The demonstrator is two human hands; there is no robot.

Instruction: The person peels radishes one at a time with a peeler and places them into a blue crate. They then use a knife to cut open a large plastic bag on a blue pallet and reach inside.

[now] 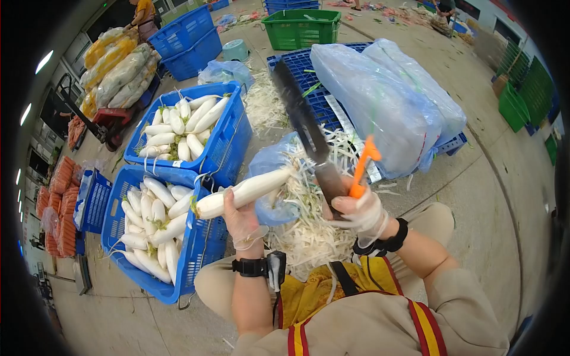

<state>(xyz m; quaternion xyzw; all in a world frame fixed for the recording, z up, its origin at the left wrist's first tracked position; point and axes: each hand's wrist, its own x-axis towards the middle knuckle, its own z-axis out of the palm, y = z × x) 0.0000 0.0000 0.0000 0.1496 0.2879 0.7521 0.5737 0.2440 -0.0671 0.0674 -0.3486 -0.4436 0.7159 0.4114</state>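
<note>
A long white radish [246, 191] lies across my left hand [242, 221], its leafy end pointing left, fingers and thumb around it. My gloved right hand [356, 207] is closed around a long dark knife [306, 127], blade pointing up and slightly blurred. An orange peeler [362, 169] also sticks up from my right hand. White peelings [314, 237] are heaped below my hands, and more lie around the radish's right tip. To the left, two blue crates, an upper one [228, 148] and a lower one [119, 249], hold several white radishes.
Large filled plastic bags [386, 101] rest on a blue pallet [294, 59] ahead. Beyond are a green crate [300, 29] and stacked blue crates [190, 47]. A pallet jack [113, 127] with filled sacks stands at upper left. A person [144, 18] is near them; another is at far right.
</note>
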